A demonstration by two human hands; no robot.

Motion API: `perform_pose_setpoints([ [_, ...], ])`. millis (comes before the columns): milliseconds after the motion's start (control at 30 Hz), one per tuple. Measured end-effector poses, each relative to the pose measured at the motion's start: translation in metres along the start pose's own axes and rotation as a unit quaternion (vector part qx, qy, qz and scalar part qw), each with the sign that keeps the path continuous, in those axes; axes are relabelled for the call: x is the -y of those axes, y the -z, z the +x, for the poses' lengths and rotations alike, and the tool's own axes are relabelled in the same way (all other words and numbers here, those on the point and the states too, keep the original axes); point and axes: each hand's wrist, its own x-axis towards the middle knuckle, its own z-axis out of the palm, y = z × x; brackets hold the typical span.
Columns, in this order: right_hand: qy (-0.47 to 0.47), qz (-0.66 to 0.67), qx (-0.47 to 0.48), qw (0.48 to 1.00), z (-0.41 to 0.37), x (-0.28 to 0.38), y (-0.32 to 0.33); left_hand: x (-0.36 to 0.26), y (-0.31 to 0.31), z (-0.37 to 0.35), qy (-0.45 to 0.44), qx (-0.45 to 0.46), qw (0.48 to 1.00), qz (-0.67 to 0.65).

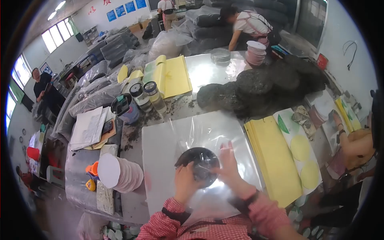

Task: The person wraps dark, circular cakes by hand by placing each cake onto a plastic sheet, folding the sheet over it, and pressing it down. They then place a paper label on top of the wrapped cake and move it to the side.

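A dark round cake (206, 159), covered by clear plastic film (192, 130), lies on a shiny metal sheet (160, 160) in front of me. My left hand (186, 183) is at its left and lower edge, fingers curled over the film and the rim. To the right, my right hand (231, 170) has its fingers apart, with fingertips near the cake's right edge; the hand is slightly blurred. The plastic spreads out beyond the far side of the cake, crumpled and reflecting light.
Yellow sheets (274, 160) lie right of the metal sheet, and a stack of white paper discs (120, 172) stands left. Two lidded jars (158, 102) and a pile of dark round cakes (256, 86) sit farther back. A co-worker (254, 24) bends over the far side; another person's arm (356, 142) reaches in at right.
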Motion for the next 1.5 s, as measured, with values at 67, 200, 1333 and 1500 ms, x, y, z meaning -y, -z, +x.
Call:
perform_pose_setpoints([
  [67,0.141,-0.271,0.082,0.949,0.020,0.052,-0.039,0.012,-0.003,0.003,-0.035,0.033,0.999,0.007],
  [200,0.305,-0.316,0.215,0.872,-0.001,0.010,-0.041,0.034,0.011,-0.022,-0.051,-0.205,0.955,-0.210],
  [1333,0.269,-0.483,0.196,0.810,0.028,0.057,0.060,-0.007,-0.015,0.014,-0.156,0.108,0.978,0.084],
  [1500,0.265,-0.741,-0.046,0.616,0.095,0.072,0.269,-0.006,-0.016,0.014,-0.164,0.117,0.972,0.122],
])
